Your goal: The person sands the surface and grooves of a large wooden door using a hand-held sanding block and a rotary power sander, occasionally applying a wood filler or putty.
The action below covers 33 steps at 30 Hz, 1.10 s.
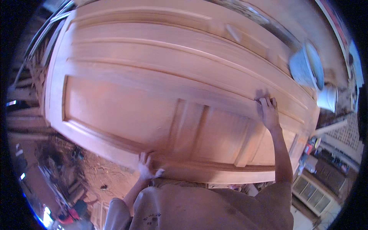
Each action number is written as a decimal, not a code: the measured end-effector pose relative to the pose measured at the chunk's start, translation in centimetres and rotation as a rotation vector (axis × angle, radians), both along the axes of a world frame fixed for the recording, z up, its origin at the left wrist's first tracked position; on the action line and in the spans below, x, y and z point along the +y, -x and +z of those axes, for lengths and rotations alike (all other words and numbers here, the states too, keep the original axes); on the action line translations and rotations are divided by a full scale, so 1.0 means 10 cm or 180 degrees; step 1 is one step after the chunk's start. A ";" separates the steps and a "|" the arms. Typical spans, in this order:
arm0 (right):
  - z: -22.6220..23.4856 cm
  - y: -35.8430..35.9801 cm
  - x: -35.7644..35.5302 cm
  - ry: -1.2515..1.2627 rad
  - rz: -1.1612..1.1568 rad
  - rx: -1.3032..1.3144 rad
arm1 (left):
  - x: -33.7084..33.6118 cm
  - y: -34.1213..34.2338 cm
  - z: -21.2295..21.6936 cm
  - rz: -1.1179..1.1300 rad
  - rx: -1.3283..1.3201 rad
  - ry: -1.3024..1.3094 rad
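Note:
A large pale reddish-brown wooden panelled door lies flat before me, with recessed panels and raised mouldings. On its near edge, left of my body, rests my left hand, fingers spread and thumb apart, holding nothing. My right arm reaches across the door to the right. My right hand presses down at a long moulding there, its fingers bent and closed. Something dark and blurred shows at the fingertips; whether it is a held piece or a shadow is unclear.
At the far right stand a light blue bucket and a smaller white bucket. Wood scraps and shavings cover the ground at the left. Long timber lengths lean at the far left. A pale frame with panes sits at the lower right.

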State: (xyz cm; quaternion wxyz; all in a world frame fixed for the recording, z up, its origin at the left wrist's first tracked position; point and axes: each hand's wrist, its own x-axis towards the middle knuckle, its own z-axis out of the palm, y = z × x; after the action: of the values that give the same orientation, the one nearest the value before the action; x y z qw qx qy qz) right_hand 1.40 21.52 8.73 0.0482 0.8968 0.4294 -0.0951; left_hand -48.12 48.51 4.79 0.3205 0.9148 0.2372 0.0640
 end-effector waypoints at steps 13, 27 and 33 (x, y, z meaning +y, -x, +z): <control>-0.18 1.41 3.32 -0.0607 0.0518 0.0062 | 1.16 0.70 -0.04 0.0653 -0.1015 0.1520; -0.25 2.79 6.69 -0.1000 0.1000 0.0263 | 3.67 1.58 0.14 0.1528 -0.0455 -0.0339; -0.27 3.21 7.87 -0.0945 0.1148 0.0405 | 3.73 1.57 0.14 0.1459 -0.0460 -0.0250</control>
State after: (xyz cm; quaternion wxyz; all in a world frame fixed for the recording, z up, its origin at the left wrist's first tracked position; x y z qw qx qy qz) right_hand -30.68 100.27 6.01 -0.0951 0.7951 0.5940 -0.0770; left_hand -63.85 85.80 6.18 0.2780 0.8419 0.4124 0.2095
